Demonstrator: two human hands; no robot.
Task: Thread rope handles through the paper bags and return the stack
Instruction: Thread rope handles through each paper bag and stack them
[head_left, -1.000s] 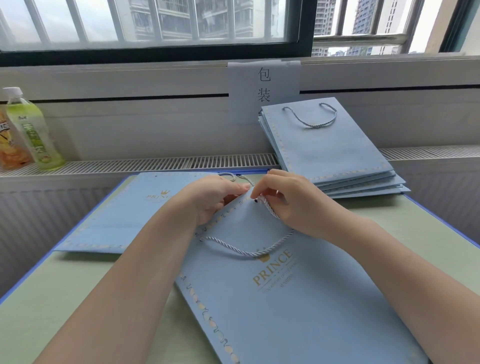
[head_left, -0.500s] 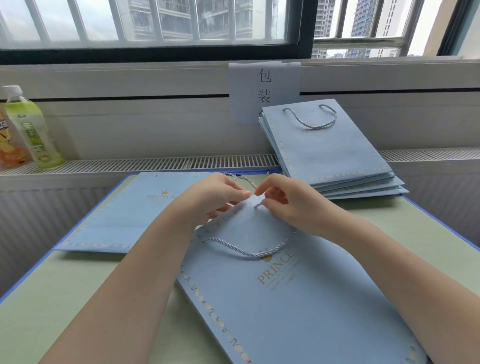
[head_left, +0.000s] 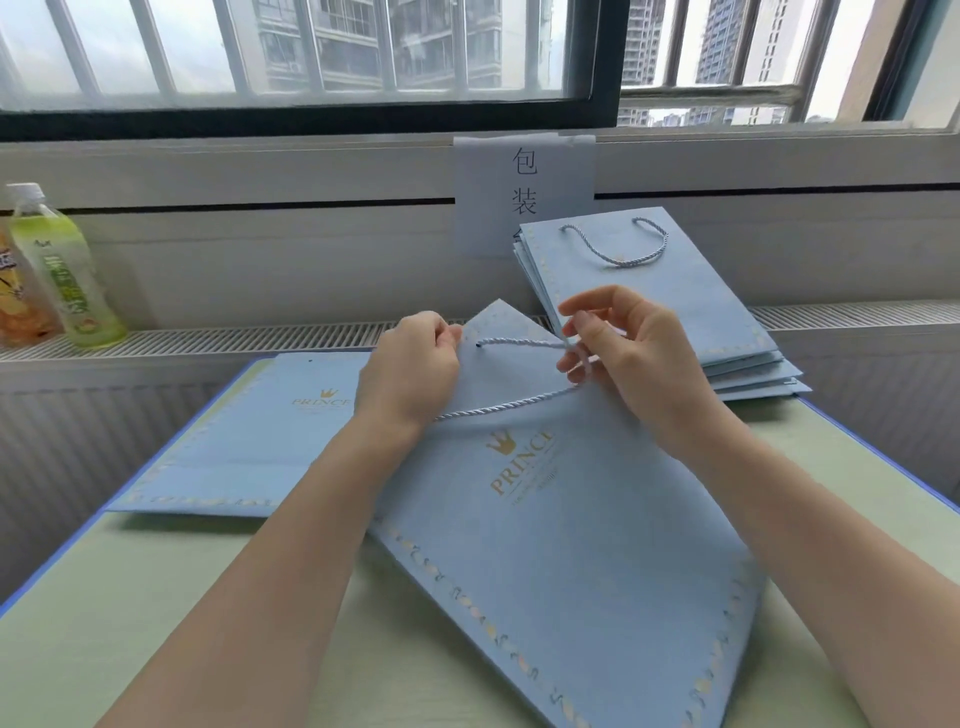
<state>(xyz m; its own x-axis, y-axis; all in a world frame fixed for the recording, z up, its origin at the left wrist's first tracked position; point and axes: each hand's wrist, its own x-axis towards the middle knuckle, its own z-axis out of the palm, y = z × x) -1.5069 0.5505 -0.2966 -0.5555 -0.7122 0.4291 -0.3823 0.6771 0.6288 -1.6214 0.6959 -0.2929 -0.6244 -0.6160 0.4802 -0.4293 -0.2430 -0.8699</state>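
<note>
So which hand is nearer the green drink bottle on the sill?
Left. The left hand is at the bag's top edge, nearer the green bottle; the right hand is farther right.

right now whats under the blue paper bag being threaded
Under the blue paper bag being threaded lies another flat blue paper bag, its right part covered, on the pale green table. Anything else beneath is hidden.

A pale green table with a blue edge stands against a white radiator cover with a slatted grille. Above it, barred windows let in flat daylight and show tower blocks outside. A paper sign hangs on the white sill panel.
</note>
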